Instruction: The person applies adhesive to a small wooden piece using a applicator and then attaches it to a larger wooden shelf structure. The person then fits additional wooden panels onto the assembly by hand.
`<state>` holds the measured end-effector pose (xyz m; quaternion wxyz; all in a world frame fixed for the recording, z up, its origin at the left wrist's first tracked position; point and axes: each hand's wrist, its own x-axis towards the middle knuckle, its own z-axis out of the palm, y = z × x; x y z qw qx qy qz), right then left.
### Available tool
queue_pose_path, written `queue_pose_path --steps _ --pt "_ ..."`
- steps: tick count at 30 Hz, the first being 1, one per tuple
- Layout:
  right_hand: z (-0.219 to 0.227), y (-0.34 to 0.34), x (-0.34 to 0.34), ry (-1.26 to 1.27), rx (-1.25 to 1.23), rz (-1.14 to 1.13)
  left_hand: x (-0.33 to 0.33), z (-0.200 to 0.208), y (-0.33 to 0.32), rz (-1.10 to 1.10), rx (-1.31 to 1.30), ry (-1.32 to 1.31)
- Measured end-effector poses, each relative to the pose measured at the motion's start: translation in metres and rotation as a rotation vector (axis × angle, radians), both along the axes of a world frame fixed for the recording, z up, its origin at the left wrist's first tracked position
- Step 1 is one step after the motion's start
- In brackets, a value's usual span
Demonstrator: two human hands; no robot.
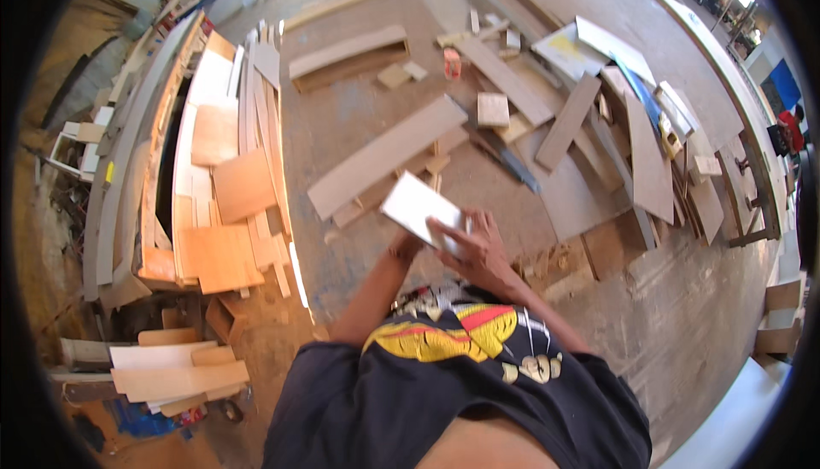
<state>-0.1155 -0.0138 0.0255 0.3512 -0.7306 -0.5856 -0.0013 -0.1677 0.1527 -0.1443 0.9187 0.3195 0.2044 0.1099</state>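
A small rectangular white board (412, 202) is held tilted in front of my body. My left hand (408, 245) grips it from its lower left side, with most of its fingers hidden beneath the board. At the board's right end is my right hand (481, 249), closed around that edge with a finger lying across the white face. Just beyond the board, a long grey-brown plank (384, 157) lies on the floor, with small wood offcuts (437, 164) beside it.
Stacked panels and strips (226, 187) line the left side, some orange-lit. Scattered planks (504, 80) and a leaning grey-brown board (647, 157) cover the right. A boxy wooden piece (346, 52) lies farther back. More cut boards (175, 372) are piled at lower left.
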Motion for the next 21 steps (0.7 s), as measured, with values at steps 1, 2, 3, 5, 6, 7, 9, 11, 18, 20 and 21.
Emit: queue_pose_path --steps 1,2,3,5,6,7,9,11,18,20,21 --pt "0.0 -0.001 0.007 0.071 0.017 -0.024 0.007 0.008 -0.001 0.002 0.027 -0.023" --pt "-0.006 -0.002 0.02 0.112 0.03 -0.129 0.012 0.031 -0.016 0.016 0.103 0.115" --pt "-0.015 0.001 0.033 0.157 0.048 -0.219 0.012 0.058 -0.028 0.033 0.177 0.258" --pt "-0.018 0.012 0.054 0.175 0.104 -0.329 0.013 0.068 -0.029 -0.078 0.193 0.413" --pt "-0.017 0.012 0.057 0.138 0.102 -0.319 0.016 0.073 -0.032 -0.108 0.19 0.46" --pt "-0.016 0.01 0.058 0.102 0.099 -0.311 0.018 0.079 -0.034 -0.14 0.189 0.506" --pt "-0.01 0.009 0.03 -0.024 0.063 -0.192 0.006 0.039 -0.017 0.02 0.389 0.238" --pt "0.0 -0.006 0.005 -0.083 0.001 -0.068 0.004 0.026 -0.01 0.081 0.399 0.081" --pt "-0.006 0.008 0.044 0.06 0.035 -0.357 0.02 0.067 -0.034 0.188 0.446 0.372" --pt "-0.016 0.007 0.043 0.011 -0.017 -0.354 0.014 0.066 -0.028 0.005 0.575 0.402" --pt "-0.015 0.003 0.032 -0.019 -0.008 -0.265 0.011 0.069 -0.023 -0.079 0.648 0.415"
